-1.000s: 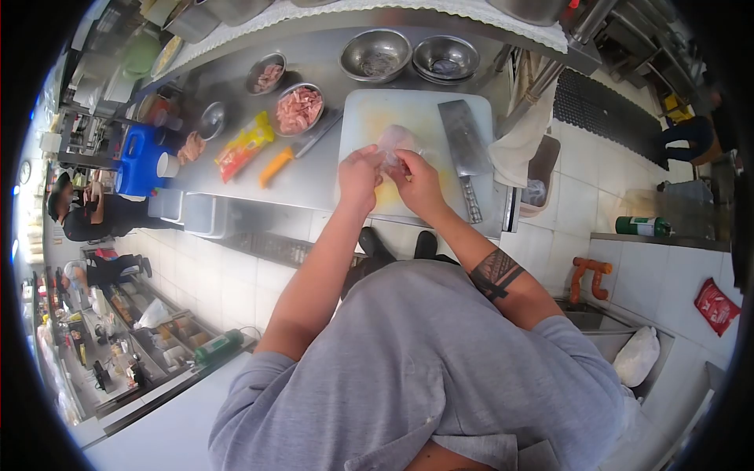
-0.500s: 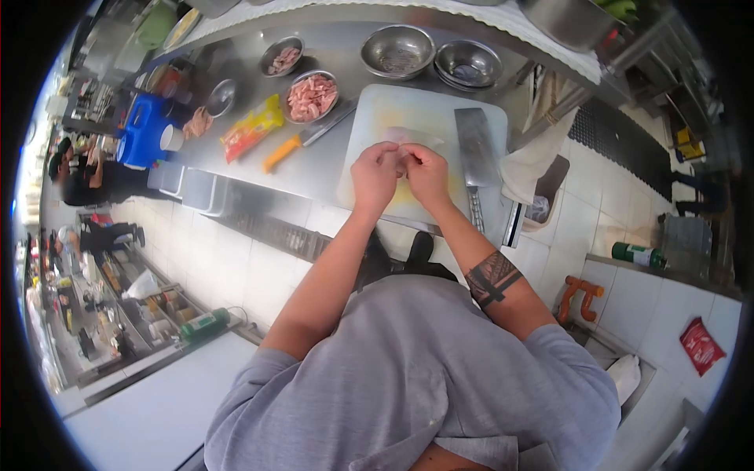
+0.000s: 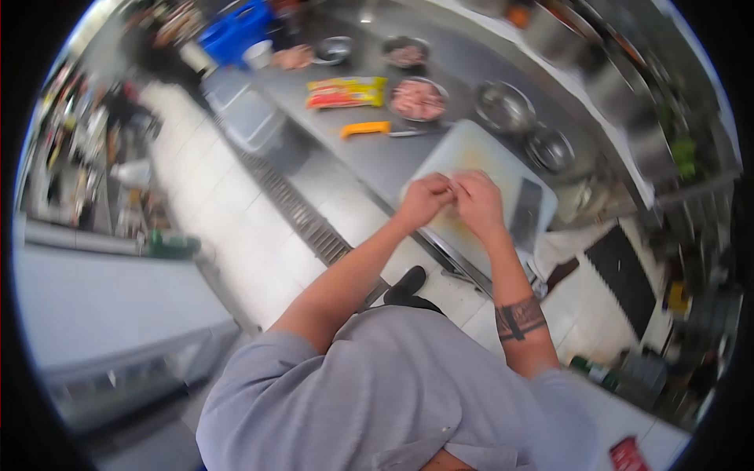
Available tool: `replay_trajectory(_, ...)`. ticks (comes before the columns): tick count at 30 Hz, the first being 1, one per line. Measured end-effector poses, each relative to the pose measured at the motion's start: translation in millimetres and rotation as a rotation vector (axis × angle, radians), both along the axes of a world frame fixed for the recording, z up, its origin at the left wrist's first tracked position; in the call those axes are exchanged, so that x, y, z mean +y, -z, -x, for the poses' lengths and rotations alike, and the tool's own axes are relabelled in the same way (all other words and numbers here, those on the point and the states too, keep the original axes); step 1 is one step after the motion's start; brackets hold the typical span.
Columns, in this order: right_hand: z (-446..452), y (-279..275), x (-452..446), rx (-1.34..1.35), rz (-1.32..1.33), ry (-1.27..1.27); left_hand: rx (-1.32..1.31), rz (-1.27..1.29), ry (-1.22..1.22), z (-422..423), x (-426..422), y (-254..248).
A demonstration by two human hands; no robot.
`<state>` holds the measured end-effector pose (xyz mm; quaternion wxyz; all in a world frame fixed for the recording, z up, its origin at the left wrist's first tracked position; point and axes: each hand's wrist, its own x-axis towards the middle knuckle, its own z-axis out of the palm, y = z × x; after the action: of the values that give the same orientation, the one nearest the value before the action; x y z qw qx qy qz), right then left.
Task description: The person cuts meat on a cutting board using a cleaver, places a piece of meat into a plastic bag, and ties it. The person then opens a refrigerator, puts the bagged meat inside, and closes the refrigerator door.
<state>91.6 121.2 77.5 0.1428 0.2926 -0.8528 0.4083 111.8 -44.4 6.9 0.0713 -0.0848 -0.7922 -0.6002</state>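
Note:
My left hand and my right hand meet over the near part of a white cutting board. Both are closed, fingertips pinched together. What lies between them is too small and blurred to name. Right of my right hand, a broad-bladed cleaver rests on the board. A knife with an orange-yellow handle lies left of the board, its blade toward it. Beyond the knife stands a metal bowl filled with pink meat pieces, beside a red and yellow packet.
Metal bowls stand behind the board; a smaller bowl of meat is farther back. A blue jug, white cup and raw meat piece sit far left. Clear plastic bins adjoin the counter's front edge. A shelf with pots overhangs the right.
The camera view has turned, so the counter now slants down to the right. My hands remain together over the board, still pinching. The cleaver and bowls keep their places on the counter.

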Motion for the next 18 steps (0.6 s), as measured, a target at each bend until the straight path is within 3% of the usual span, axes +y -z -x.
replay_trajectory(3,-41,-28,-53,0.085,-0.095,-0.228,-0.034,-0.054,-0.106,-58,-44,-11)
replay_trajectory(5,-78,-47,-96,-0.064,-0.025,-0.36,-0.056,-0.061,-0.186,-109,-77,-18)
replay_trajectory(9,-178,-56,-193,-0.085,0.064,-0.707,0.236,-0.012,-0.451,-240,-150,-17)
replay_trajectory(12,-251,-26,-255,-0.679,0.23,-0.834,0.275,0.211,-0.682,-360,-213,-17)
replay_trajectory(13,-277,-17,-277,-0.682,0.207,-0.909,0.224,0.327,-0.731,-401,-230,-12)
replay_trajectory(15,-335,4,-316,-0.937,0.265,-0.994,0.265,0.317,-0.89,-483,-259,-5)
replay_trajectory(17,-381,53,-345,-0.952,0.072,-1.078,0.181,0.46,-1.098,-570,-279,-20)
replay_trajectory(18,-413,71,-361,-0.916,-0.214,-1.113,0.144,0.517,-1.223,-608,-285,-27)
